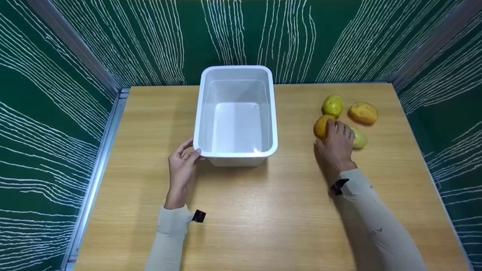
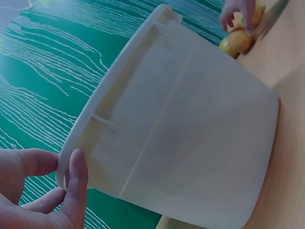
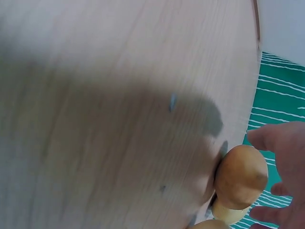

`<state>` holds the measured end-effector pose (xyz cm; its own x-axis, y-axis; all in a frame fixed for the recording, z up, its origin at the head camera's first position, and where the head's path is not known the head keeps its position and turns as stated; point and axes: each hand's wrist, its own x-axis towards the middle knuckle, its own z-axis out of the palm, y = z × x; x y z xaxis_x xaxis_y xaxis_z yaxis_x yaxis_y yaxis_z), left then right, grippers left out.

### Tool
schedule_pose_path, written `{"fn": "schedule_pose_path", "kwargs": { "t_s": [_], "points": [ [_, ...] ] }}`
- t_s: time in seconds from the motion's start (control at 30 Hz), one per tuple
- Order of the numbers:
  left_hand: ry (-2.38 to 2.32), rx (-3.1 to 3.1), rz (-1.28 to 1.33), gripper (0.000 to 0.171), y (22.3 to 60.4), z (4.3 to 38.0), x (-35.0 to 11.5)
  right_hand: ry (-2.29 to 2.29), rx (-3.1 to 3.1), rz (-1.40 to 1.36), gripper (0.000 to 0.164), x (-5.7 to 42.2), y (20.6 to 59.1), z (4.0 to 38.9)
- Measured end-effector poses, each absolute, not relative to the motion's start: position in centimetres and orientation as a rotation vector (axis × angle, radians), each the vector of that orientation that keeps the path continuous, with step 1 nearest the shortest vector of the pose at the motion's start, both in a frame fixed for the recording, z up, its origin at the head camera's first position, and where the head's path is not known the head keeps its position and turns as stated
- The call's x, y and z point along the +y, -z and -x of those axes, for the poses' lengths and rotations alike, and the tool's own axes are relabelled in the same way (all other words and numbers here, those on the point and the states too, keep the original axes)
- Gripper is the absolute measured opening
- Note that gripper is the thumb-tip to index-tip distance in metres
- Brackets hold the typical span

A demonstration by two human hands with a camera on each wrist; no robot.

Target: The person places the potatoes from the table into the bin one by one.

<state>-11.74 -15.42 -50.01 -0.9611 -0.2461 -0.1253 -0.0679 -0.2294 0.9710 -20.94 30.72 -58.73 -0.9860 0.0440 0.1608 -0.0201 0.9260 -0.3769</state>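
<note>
A deep white plastic bin stands on the table, its open top facing up. My left hand pinches its near left rim corner between thumb and fingers, as the left wrist view shows too. On the right lie a round orange fruit, a speckled yellow-green fruit, a yellow mango-like fruit and a pale green fruit, partly covered by my fingers. Over the orange and pale green fruits hovers my right hand, fingers spread. In the right wrist view, a gap separates its thumb from the orange fruit.
The wooden table has green walls with wavy white lines at its back and sides. A metal rail runs along the left edge. The bin stands near the back edge, left of the fruits.
</note>
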Motion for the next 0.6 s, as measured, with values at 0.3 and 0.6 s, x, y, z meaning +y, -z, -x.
{"fn": "schedule_pose_path", "kwargs": {
  "t_s": [0.3, 0.6],
  "points": [
    [2.421, -1.826, -0.388, 0.048, 49.8, 11.7, -15.5, -0.499, -2.918, -0.014, 0.073, 30.6, 59.0, 21.9],
    [2.405, -1.831, -0.463, 0.048, 49.7, 11.9, -15.5, -0.514, -2.969, 0.013, 0.067, 30.8, 58.9, 22.8]
  ]
}}
